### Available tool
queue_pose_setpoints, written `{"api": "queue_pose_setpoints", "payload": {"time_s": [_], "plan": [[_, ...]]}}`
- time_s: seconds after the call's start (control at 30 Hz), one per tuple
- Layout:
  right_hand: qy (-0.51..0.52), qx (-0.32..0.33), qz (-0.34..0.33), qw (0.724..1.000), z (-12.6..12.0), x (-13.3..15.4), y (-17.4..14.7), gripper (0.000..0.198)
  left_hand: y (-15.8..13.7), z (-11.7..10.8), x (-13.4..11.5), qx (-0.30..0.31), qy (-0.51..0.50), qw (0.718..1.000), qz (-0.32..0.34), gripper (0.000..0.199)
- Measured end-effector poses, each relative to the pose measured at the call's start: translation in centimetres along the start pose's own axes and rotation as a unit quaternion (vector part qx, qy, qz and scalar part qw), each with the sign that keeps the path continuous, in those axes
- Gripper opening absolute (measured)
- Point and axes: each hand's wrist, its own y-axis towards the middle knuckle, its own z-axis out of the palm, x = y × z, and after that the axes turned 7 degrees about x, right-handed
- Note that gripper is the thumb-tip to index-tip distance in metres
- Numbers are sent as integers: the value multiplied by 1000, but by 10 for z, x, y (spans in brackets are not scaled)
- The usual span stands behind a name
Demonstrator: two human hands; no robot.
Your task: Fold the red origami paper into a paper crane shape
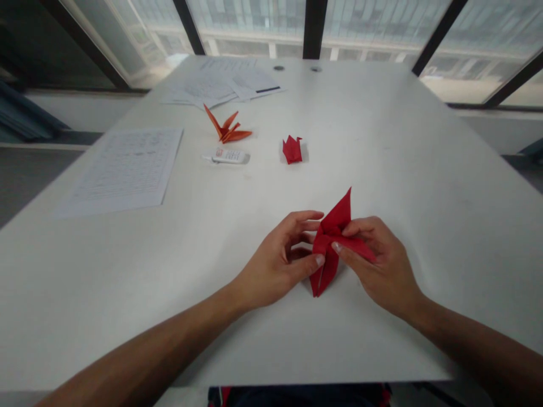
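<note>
Between my two hands is a partly folded red origami paper (335, 220), just above the white table (178, 294). One pointed flap rises toward the far side, another points down toward me, and a third reaches right. My left hand (284, 254) grips the paper's left edge, thumb in front and fingers behind. The right-hand flap is pinched between the thumb and fingers of my right hand (382, 260). Some fingertips are hidden behind the paper. Farther back sits a small red origami bird (292, 150). To its left stands an orange paper crane (229, 131).
A white glue tube (229, 156) lies in front of the orange crane. A written sheet (123, 169) rests on the left, and several printed papers (212, 85) overlap at the back. Windows with dark frames (314, 28) stand beyond the table's far edge.
</note>
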Motion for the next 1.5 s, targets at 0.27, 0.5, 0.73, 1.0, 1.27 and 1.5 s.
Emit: {"api": "queue_pose_setpoints", "payload": {"time_s": [0.27, 0.5, 0.73, 1.0, 1.27, 1.5], "plan": [[-28, -20, -44, 998, 1, -1, -4, 25, -1, 0, -1, 10, -16, 1000, -20, 46], [124, -23, 95, 987, -2, 8, 6, 26, 3, 1, -5, 3, -57, 996, -70, 40], [234, -38, 150, 960, -4, -5, 15, 30, 4, -1, -7, -29, -21, 993, -111, 50], [267, -92, 149, 948, -3, -1, 17, 38, 1, -4, -13, -20, -51, 994, -93, 53], [212, -89, 129, 965, -19, -3, 16, 49, 4, -24, -27, -19, 69, 994, -87, 34], [58, 164, 190, 966, -38, 3, 20, 34, -1, -44, -49, 29, 141, 977, -154, 58]]}}
